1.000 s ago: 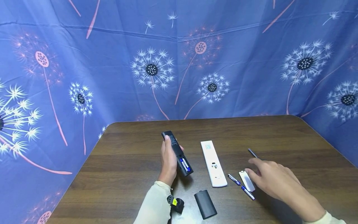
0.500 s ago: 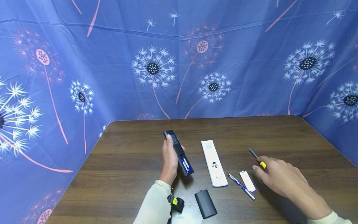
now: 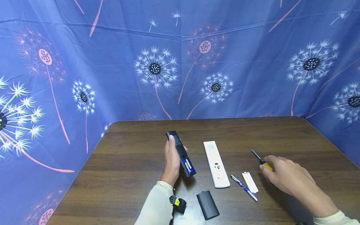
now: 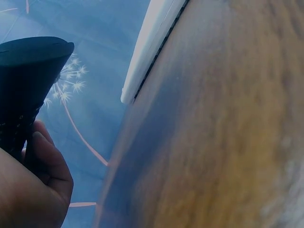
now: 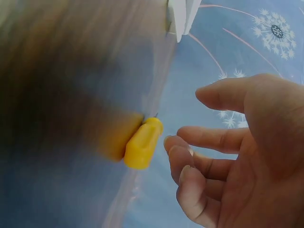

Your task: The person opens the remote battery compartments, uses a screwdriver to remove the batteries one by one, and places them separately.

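L hand [image 3: 171, 162] holds the black remote [image 3: 182, 150] over the table [image 3: 126, 175], fingers curled around it, thumb on its back; blue-white batt. [image 3: 187, 165] shows at its near end. R hand [image 3: 291, 175] is just by the screwdriver [image 3: 262, 161], which lies on table, right of the white remote [image 3: 213, 156]; here thumb & fingers are spread, loosely bent, w/ gap to yellow handle [image 5: 142, 145].

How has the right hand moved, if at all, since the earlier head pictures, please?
Yes, the right hand has moved rightward, away from the white cover.
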The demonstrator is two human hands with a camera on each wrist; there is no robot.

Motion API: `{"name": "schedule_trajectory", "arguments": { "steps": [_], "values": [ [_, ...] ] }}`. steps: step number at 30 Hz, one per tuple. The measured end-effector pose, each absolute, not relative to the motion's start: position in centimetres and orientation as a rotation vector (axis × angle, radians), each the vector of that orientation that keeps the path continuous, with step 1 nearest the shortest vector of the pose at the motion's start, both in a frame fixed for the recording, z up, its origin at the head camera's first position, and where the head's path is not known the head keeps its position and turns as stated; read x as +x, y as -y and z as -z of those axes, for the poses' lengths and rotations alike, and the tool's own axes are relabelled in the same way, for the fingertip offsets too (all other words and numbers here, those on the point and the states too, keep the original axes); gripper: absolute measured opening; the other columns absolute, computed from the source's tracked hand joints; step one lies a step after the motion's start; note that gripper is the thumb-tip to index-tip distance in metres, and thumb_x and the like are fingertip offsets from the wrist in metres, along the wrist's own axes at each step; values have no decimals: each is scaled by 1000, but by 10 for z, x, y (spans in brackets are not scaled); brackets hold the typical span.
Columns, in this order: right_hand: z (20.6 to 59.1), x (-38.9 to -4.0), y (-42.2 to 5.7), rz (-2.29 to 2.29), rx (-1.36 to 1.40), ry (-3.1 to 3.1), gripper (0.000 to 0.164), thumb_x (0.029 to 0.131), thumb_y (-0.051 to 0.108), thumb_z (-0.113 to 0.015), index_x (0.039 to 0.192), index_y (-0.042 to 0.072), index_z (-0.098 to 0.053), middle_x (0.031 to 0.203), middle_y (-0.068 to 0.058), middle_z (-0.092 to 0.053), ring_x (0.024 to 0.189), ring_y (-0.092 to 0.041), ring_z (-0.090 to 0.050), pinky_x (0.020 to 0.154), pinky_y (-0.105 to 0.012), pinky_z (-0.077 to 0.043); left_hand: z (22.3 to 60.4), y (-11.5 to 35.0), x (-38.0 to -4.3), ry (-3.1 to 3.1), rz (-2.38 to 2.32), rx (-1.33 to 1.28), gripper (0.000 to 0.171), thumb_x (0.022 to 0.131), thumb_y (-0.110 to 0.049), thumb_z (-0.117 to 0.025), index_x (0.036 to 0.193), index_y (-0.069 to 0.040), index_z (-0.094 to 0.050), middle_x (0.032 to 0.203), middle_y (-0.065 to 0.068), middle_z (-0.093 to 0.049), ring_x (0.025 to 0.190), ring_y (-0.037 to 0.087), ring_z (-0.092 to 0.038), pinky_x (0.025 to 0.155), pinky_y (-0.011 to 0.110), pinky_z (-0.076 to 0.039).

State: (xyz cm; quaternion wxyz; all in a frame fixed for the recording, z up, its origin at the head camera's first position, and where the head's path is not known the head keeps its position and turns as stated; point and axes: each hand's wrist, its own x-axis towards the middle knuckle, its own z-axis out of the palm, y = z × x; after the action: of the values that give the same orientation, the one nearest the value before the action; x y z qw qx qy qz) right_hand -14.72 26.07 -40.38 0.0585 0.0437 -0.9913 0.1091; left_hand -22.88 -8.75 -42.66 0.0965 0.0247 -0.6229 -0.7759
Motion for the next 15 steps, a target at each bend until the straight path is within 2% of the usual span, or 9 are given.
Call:
{"name": "schedule_trajectory", "arguments": {
  "steps": [6, 15],
  "values": [
    [406, -149, -266, -302, 136, 3015, 48, 96, 43, -63, 121, 3, -64, 109, -20, -69, 92, -50, -65, 59, -61, -46, 428, 87, -228, 1876, 2293, 59, 59, 108, -52, -25, 114, 0, -52, 79, 13, -64, 70, 19, -58, 65, 31, -48],
    [406, -157, -271, -278, 118, 3048, 47, 95, 41, -65, 121, 2, -63, 105, -21, -66, 92, -50, -63, 59, -62, -46, 427, 88, -229, 1859, 2301, 58, 57, 108, -53, -25, 110, -2, -51, 80, 15, -63, 70, 20, -58, 64, 31, -47]
  ]
}}
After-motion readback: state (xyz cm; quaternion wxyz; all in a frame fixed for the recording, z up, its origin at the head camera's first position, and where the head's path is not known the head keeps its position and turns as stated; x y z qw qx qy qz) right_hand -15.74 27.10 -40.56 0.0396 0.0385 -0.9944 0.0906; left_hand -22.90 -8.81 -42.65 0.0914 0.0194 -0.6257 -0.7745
